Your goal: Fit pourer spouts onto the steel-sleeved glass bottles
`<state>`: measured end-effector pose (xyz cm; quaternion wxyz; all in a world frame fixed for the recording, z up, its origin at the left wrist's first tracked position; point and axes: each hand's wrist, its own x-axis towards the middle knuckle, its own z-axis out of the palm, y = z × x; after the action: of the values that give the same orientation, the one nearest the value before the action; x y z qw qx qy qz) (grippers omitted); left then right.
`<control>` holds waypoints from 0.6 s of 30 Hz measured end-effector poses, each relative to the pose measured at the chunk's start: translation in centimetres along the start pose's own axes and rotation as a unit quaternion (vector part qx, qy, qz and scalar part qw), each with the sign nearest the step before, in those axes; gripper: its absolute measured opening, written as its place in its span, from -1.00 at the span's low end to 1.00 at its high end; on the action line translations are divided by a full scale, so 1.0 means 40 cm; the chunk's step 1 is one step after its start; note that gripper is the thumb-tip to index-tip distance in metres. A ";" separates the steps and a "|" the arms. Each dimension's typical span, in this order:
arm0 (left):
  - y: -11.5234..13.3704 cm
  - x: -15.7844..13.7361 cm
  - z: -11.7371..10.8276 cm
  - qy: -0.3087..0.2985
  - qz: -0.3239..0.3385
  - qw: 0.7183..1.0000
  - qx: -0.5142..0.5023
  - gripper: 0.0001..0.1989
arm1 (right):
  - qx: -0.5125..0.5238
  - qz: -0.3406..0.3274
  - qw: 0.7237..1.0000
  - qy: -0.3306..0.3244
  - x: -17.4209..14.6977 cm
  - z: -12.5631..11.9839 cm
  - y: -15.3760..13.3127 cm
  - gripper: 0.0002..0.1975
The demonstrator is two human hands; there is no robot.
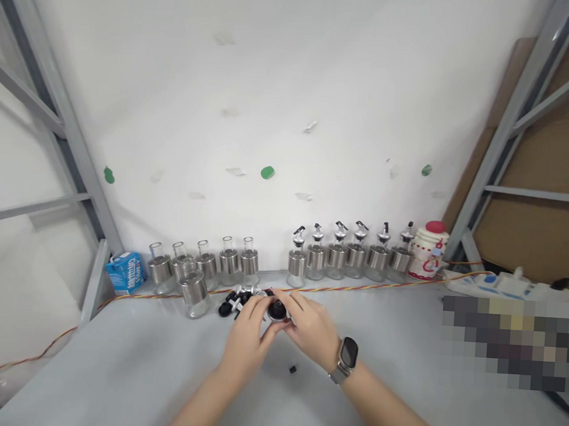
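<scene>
Between my two hands is a pourer spout (277, 311), its black stopper turned up toward me and its metal rim around it. My left hand (249, 334) pinches it from the left, and my right hand (313, 332), below a wrist watch (348, 354), grips it from the right. The fingers hide the spout's far end. Just beyond my left hand lies a pile of loose black and silver pourer spouts (234, 303). A small black cap-like piece (293, 369) rests on the table nearer to me.
Several open glass bottles with steel sleeves (194, 288) stand at the left. Several bottles fitted with spouts (337, 258) line the wall at the right. Outside them are a blue carton (125, 273), a red-lidded jar (428, 252) and a power strip (506, 284). A twisted wire (357, 286) crosses the table.
</scene>
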<state>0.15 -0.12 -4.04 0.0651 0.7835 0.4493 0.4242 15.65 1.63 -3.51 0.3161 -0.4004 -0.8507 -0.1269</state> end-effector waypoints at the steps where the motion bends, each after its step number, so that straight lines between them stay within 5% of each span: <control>1: -0.001 0.000 -0.001 0.010 0.005 1.000 0.014 -0.72 | 0.003 0.005 1.000 -0.004 0.001 -0.001 -0.002 -0.50; 10: 0.004 -0.001 -0.003 0.063 -0.029 0.996 0.064 -0.86 | -0.033 -0.029 0.999 -0.031 0.007 -0.004 -0.017 -0.45; 18: 0.025 -0.001 -0.007 0.041 -0.032 0.999 -0.002 -0.75 | 0.228 0.049 0.972 0.009 0.002 0.002 -0.017 -0.51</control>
<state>0.59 -0.80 -3.41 0.0616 0.7507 0.4754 0.4547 15.04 1.28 -3.51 0.4121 -0.3578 -0.8339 0.0827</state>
